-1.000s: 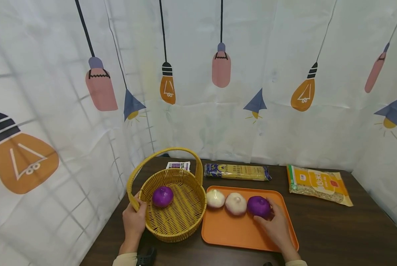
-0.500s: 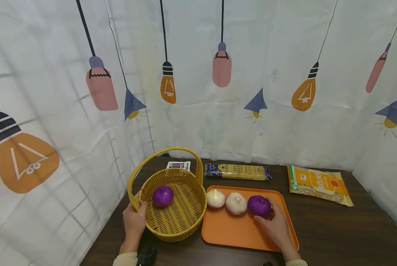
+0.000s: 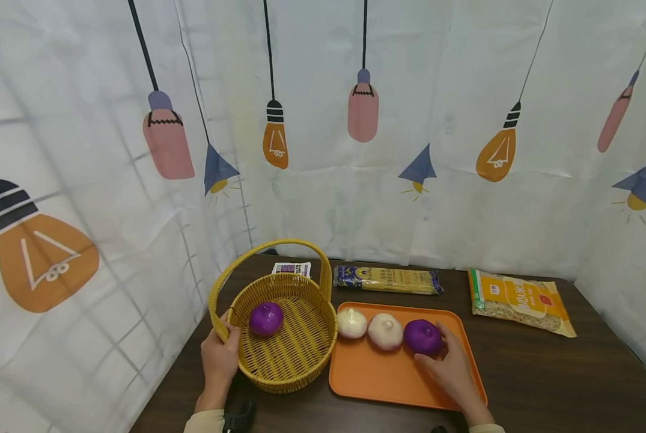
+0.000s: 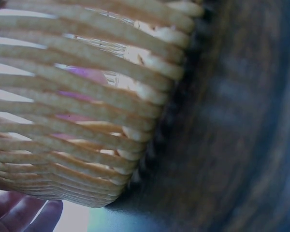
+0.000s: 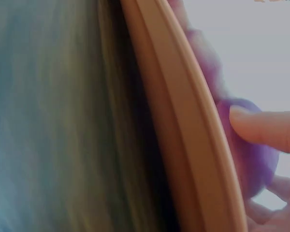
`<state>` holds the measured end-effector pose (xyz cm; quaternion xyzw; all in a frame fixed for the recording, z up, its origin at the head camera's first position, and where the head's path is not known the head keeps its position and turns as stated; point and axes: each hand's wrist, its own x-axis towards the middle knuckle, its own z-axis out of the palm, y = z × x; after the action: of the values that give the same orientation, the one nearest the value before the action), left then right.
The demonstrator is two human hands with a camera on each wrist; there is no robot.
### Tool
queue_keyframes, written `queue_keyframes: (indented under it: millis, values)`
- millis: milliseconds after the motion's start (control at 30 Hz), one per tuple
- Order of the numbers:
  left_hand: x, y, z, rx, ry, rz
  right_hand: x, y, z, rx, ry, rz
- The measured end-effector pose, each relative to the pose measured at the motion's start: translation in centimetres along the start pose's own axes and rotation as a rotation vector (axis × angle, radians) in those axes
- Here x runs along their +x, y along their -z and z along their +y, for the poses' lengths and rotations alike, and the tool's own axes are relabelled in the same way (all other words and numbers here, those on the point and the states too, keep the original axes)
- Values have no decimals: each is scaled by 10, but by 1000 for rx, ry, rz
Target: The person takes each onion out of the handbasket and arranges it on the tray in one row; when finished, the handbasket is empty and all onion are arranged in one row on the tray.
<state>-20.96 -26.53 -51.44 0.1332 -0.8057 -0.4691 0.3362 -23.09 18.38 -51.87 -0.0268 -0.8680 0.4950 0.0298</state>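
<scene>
A yellow wicker basket (image 3: 282,385) with a tall arched handle stands at the left, and a purple onion (image 3: 266,319) lies inside it. My left hand (image 3: 220,359) grips the basket's left side at the foot of the handle. In the left wrist view, fingers (image 4: 46,217) show beside the woven wall. On the orange tray (image 3: 377,379), a second purple onion (image 3: 422,337) sits in a row with a cream-white bulb (image 3: 351,323) and a pinkish-white bulb (image 3: 385,332). My right hand (image 3: 452,368) holds that onion between thumb and fingers; the right wrist view shows the thumb on it.
Behind the tray lies a pack of noodles (image 3: 387,280), with a small purple-and-white packet (image 3: 292,269) behind the basket. A yellow bag of grain (image 3: 520,302) rests at the back right of the dark table (image 3: 550,379). A printed curtain (image 3: 323,204) hangs behind.
Both hands keep their places on the basket and the onion. The head view has shifted only very slightly.
</scene>
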Motion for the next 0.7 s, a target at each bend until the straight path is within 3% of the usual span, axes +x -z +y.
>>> queue_keyframes:
  millis: [233,400,700]
  values:
    - [-1,0,1,26,8,12,-1,9,-1,87,4,-74]
    - [0,0,1,11,3,9,-2,16,1,51,7,-95]
    - [2,-2,2,5,-8,22,-4,27,-2,-7,-24,-61]
